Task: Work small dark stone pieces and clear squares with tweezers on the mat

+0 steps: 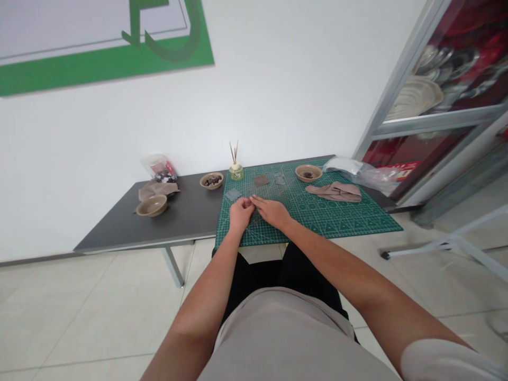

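Observation:
My left hand and my right hand meet over the green cutting mat, near its front left part. The left fingers are curled in a pinch. Close against them, the right fingers reach forward, pressed together. Whatever small thing lies between the fingertips is hidden. Just beyond the hands on the mat are a grey-blue square piece, a brown square piece and a pale, see-through-looking piece.
A bowl of dark lumps and a reed diffuser stand at the back. Rightward are another bowl, a crumpled cloth and clear plastic. Leftward are a bowl, a cloth and a plastic bag.

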{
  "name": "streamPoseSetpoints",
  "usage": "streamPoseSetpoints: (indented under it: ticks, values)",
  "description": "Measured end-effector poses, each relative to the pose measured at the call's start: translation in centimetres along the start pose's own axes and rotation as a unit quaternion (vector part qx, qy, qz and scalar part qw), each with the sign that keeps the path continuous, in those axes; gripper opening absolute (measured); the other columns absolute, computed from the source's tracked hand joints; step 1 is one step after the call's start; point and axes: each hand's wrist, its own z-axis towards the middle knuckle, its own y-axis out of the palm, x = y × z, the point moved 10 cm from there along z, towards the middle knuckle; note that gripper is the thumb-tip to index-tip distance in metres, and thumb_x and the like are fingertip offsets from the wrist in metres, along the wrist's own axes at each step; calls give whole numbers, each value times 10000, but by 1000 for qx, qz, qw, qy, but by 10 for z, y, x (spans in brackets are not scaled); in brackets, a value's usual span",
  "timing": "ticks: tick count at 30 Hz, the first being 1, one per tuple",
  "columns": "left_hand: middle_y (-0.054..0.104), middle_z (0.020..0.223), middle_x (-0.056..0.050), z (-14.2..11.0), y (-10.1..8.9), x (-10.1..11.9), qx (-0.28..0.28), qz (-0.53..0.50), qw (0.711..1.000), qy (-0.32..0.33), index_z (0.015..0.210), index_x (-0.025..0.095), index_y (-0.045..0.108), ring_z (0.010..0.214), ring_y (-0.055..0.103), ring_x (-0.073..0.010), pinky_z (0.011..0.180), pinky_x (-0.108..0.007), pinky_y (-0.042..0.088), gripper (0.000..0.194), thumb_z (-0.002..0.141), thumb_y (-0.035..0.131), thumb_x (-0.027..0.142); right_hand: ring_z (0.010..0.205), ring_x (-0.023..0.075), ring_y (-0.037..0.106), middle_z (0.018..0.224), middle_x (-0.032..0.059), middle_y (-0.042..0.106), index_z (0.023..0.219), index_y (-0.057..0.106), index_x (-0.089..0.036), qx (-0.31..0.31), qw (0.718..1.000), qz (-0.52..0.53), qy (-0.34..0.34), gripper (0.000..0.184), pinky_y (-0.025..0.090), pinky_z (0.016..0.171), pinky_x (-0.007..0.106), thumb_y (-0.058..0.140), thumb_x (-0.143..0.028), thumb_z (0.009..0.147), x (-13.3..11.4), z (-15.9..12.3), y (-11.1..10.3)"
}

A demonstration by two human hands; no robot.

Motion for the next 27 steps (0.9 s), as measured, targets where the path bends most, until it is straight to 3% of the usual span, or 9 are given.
streamPoseSetpoints:
  ticks: [5,10,14,19,24,27]
  values:
    - [666,675,3,-1,2,-1,-6,-24,1000,2,756,159,671,634,583,-131,640,-245,437,177,784,618,326,1269,228,552,1496,56,448,1467,422,-213,21,1000,-9,18,536,481,1038,406,387,-162,935,5,0,-1]
    - [661,665,5,-2,-1,0,2,-6,1000,9,711,157,672,630,572,-125,643,-240,433,185,791,603,309,1257,201,565,1464,78,488,1434,459,-167,40,998,-27,-26,496,493,1025,372,384,-146,944,-2,0,-3]
    - [672,675,3,-2,0,-2,1,-33,999,1,778,161,686,634,587,-134,630,-245,433,212,783,630,366,1219,205,596,1440,79,516,1435,456,-176,53,998,-41,-5,499,525,984,366,409,-143,939,3,-1,-5]
    - [663,655,3,-3,-1,-1,8,-10,1000,0,737,161,674,619,580,-132,627,-247,426,170,781,611,313,1250,194,572,1442,78,512,1420,475,-177,61,997,-40,-35,478,512,1004,355,415,-149,947,-4,-1,-5]
    - [682,684,0,-3,0,-2,-1,-38,999,-14,793,162,675,634,608,-136,639,-246,449,159,761,641,314,1179,208,624,1422,93,533,1416,477,-156,57,997,-54,-1,466,542,957,358,432,-161,952,1,0,-5]
    - [670,672,6,-4,-2,0,9,-22,1000,-10,747,165,663,624,594,-131,622,-240,441,134,759,635,295,1229,194,589,1442,80,512,1418,473,-166,57,997,-53,-27,470,524,989,350,423,-142,952,-5,-1,-6]
